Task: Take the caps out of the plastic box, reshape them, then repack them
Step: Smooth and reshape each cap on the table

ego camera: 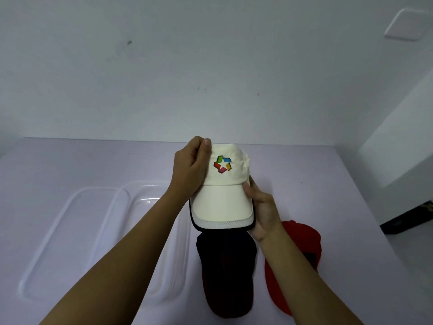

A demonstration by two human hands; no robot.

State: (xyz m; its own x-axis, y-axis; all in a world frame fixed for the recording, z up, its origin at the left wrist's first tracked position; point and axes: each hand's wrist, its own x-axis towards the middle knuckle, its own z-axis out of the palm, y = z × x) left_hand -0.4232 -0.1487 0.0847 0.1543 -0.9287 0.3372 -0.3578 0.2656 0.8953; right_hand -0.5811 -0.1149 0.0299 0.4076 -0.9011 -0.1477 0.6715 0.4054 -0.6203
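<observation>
I hold a cream cap point(222, 202) with a coloured logo on its front, lifted above the table, brim towards me. My left hand point(191, 167) grips the left side of its crown, thumb on top. My right hand point(262, 207) holds the right edge of the brim. A dark navy cap point(226, 273) lies on the table just below it. To its right lies a red cap point(297, 256), partly hidden by my right forearm. The clear plastic box point(164, 231) sits to the left, with nothing visible in it.
The clear lid point(70, 235) lies flat left of the box. The white table point(70, 165) meets a grey wall at the back. A white block point(398, 148) stands at the right edge, with a dark object point(407, 216) below it.
</observation>
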